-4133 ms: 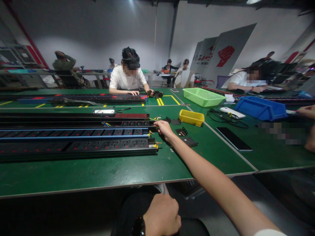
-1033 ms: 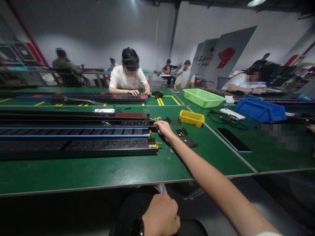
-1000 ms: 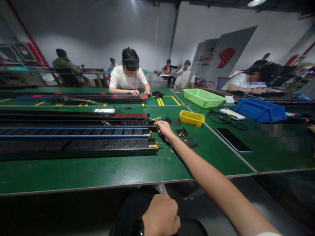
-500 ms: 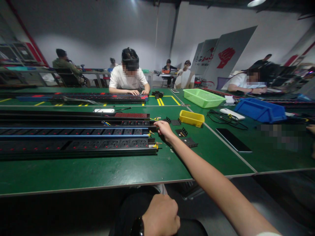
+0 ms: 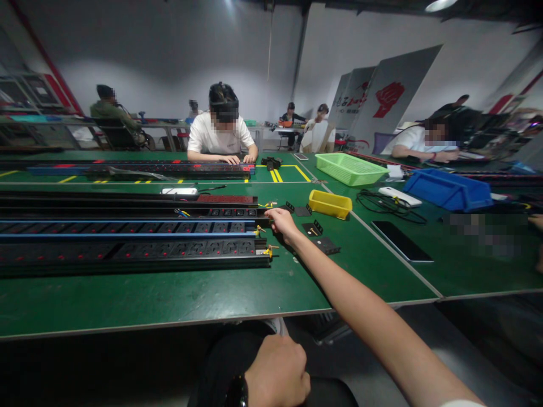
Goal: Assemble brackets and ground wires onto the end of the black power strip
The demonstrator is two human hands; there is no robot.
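My right hand (image 5: 280,221) reaches across the table with its fingertips pinched on the right end of a black power strip (image 5: 233,213). The exact part between the fingers is hard to make out. In front of this strip lie a blue-edged power strip (image 5: 203,228) and a black one (image 5: 190,249), both with yellow-green wire at their right ends. Black metal end brackets (image 5: 313,228) lie just right of the hand, near a flat black piece (image 5: 326,245). Low in the view, my left hand (image 5: 278,370) rests closed in a fist over my lap, apart from the table.
A yellow bin (image 5: 331,204), green basket (image 5: 350,169) and blue bin (image 5: 449,189) stand to the right. Near them are a black cable (image 5: 392,206), white power bank (image 5: 400,196) and dark phone (image 5: 401,241). A co-worker (image 5: 222,127) sits opposite, behind more strips (image 5: 169,169).
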